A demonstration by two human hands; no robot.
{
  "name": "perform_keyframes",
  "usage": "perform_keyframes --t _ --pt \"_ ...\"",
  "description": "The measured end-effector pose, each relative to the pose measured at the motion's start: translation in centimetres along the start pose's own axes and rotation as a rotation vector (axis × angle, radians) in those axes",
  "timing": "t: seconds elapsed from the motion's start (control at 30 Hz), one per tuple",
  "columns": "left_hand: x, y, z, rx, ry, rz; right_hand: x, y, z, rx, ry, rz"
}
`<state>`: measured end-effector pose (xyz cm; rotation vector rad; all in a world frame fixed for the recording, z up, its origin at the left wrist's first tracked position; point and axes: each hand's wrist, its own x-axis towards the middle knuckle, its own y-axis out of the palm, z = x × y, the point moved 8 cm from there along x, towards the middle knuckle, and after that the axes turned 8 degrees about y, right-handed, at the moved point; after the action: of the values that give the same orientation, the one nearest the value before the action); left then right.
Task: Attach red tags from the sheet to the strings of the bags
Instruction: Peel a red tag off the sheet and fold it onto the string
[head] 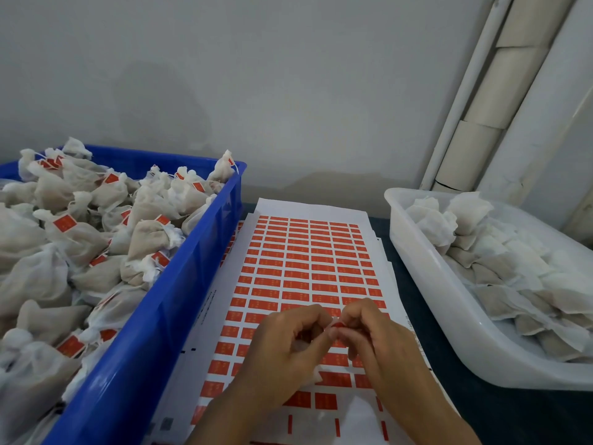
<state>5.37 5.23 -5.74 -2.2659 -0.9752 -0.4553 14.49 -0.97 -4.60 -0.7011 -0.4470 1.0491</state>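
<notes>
Both hands meet over the sheet (308, 252): left hand (288, 345) and right hand (375, 342) pinch one red tag (337, 325) between fingertips; string apparently hidden.

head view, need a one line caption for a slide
Both hands pinch a red tag above the tag sheet, between a blue crate of tagged bags and a white tray of untagged ones.

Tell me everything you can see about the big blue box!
The blue box is a long crate of shiny plastic, it seems, with straight walls and a thick rim. It sits level at the left, its right wall beside the sheets of red tags. It is heaped past the rim with small white cloth bags, many showing a red tag. One bag perches on the far right corner. Neither hand touches it.
</notes>
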Motion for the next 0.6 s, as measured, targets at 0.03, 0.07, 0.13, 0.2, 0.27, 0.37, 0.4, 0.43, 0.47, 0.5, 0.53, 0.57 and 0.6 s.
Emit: perform_keyframes --t 0.03,0.07,0.13,0.2,0.27,0.37,0.4,0.43,0.47,0.5,0.53,0.57,0.6 --pt "0.0 0.1 0.1 0.016 -0.008 0.008 0.0 0.0 0.0 0.032 -0.005 -0.007" --pt "-0.1 0.1 0.2 0.033 -0.018 0.015 0.0 -0.1 0.1 0.077 -0.014 -0.019" --pt "-0.1 0.1 0.4 0.012 -0.041 0.016 0.0 -0.3 -0.1 0.176 -0.039 -0.065" --pt "0.0 -0.1 0.5 -0.078 -0.077 -0.018 -0.2 -0.9 -0.3 0.298 -0.078 -0.15" --pt "0.0 -0.2 0.5 -0.17 -0.112 -0.054 -0.3 -1.1 -0.7 0.449 -0.08 -0.194" --pt "0.1 0.2 0.5 -0.257 -0.138 -0.034 0.0 0.0 -0.8 0.536 -0.041 -0.078" --pt "0.1 0.4 0.5 -0.273 -0.141 -0.018 0.0 0.4 -0.7 0.552 -0.035 -0.038" --pt "0.1 0.5 0.6 -0.287 -0.147 -0.003 -0.1 0.7 -0.5 0.573 -0.04 -0.008" --pt "0.1 0.6 0.8 -0.296 -0.159 0.004 -0.1 0.8 -0.3 0.572 -0.055 0.004" --pt "0.1 0.7 1.1 -0.31 -0.177 0.007 -0.1 0.9 -0.2 0.547 -0.069 -0.007" --pt "0.1 0.7 1.4 -0.336 -0.201 0.006 0.0 0.9 -0.3 0.496 -0.077 -0.042" --pt "0.1 0.9 1.7 -0.369 -0.235 0.01 0.1 0.9 -0.4 0.444 -0.08 -0.082" --pt "0.0 1.1 2.1 -0.406 -0.276 0.013 0.1 0.8 -0.6 0.407 -0.08 -0.116"
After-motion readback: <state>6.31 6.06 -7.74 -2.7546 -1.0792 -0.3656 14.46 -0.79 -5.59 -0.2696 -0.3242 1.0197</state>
